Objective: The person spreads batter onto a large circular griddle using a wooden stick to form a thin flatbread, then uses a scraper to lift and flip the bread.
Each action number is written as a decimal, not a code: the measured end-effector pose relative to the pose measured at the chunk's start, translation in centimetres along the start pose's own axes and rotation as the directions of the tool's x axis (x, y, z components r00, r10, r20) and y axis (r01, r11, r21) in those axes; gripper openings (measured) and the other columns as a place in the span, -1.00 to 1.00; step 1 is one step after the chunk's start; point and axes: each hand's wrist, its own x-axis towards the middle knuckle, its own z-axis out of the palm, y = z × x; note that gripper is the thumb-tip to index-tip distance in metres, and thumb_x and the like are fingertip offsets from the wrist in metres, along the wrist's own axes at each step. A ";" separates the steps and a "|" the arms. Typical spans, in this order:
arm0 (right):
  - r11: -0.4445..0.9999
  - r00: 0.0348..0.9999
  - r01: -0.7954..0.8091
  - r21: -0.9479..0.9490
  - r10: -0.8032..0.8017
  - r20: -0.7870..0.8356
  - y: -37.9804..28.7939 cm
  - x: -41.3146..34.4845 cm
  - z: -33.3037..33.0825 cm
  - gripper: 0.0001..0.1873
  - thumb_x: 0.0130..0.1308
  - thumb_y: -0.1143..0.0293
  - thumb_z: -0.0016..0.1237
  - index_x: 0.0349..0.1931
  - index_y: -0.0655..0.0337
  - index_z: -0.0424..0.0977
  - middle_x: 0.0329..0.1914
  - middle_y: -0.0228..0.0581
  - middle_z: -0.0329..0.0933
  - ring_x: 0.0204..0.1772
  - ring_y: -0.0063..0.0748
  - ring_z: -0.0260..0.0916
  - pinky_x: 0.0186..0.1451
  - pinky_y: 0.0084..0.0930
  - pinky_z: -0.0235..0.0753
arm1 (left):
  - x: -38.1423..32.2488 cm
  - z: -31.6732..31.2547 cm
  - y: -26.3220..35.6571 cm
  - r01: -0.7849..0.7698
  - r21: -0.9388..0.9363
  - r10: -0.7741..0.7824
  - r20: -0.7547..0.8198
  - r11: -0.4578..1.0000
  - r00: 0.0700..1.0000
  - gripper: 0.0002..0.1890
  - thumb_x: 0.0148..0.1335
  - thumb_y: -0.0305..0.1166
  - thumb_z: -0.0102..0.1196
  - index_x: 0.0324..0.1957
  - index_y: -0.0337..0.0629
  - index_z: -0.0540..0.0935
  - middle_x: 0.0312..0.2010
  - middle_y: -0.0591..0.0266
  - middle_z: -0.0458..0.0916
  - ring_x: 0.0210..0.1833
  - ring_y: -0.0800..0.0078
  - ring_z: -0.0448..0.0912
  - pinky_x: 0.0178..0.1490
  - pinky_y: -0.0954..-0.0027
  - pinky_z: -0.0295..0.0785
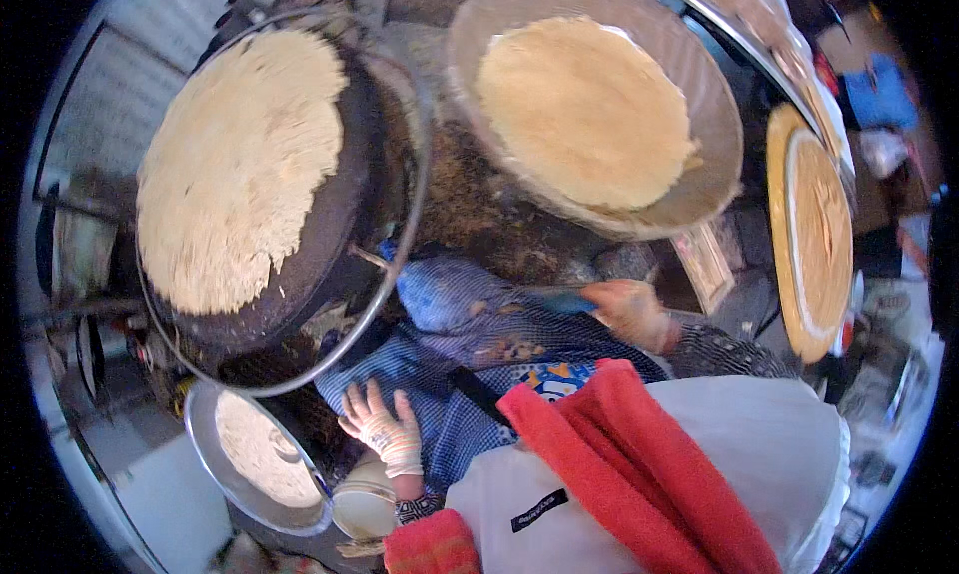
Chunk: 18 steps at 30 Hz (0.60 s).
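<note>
My left hand (382, 426), in a whitish glove, rests with spread fingers on the blue checked cloth over my lap. Blurred by motion, my right hand (633, 313) seems closed around the end of a bluish flat tool (558, 300); its exact kind is unclear. Ahead on the left, a large pale flatbread with a ragged edge (232, 169) covers most of a dark round griddle (330, 222), inside a metal ring (421, 177). Ahead on the right, a round golden flatbread (584, 113) lies in a wide shallow basin (712, 154).
At lower left stand a metal basin (196, 417) of pale batter or dough with a ladle-like thing in it, and a small pail (363, 510). A yellow-rimmed round tray (783, 237) with flatbread stands at right. A wooden box or frame (704, 268) lies below the wide basin.
</note>
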 end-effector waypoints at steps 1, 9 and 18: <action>0.933 0.932 -0.361 0.010 0.360 0.040 3.9 -4.6 1.3 -0.67 0.20 0.35 0.06 0.01 0.05 0.52 -0.19 -0.14 0.61 -0.06 -0.09 0.58 -0.08 -0.25 0.57 | 0.3 0.0 0.5 -0.018 0.044 0.019 -0.006 0.999 1.000 -0.44 0.21 0.01 0.08 0.15 -0.12 0.48 0.28 -0.03 0.31 0.39 -0.08 0.18 0.37 -0.33 -0.06; 0.467 0.252 -0.777 0.421 0.845 -0.472 22.1 -16.0 7.4 -0.62 0.40 0.29 -0.06 0.15 0.24 0.44 -0.04 0.02 0.57 -0.04 -0.14 0.50 0.06 -0.35 0.43 | 4.7 -5.9 7.5 -0.217 -0.217 0.197 -0.112 0.952 0.974 -0.32 0.16 -0.31 0.16 0.30 -0.38 0.27 0.27 -0.36 0.21 0.30 -0.26 0.20 0.37 -0.13 0.05; 0.206 0.224 -0.974 -0.090 0.921 -0.318 20.6 -9.7 9.5 -0.32 0.42 -0.24 -0.45 0.40 -0.07 0.13 0.41 0.06 0.18 0.36 0.10 0.23 0.32 0.12 0.24 | 17.3 -11.9 1.7 -0.313 0.091 0.323 -0.399 0.945 0.858 -0.36 0.28 -0.27 -0.01 0.35 -0.35 0.23 0.32 -0.29 0.22 0.42 -0.16 0.14 0.46 -0.17 -0.08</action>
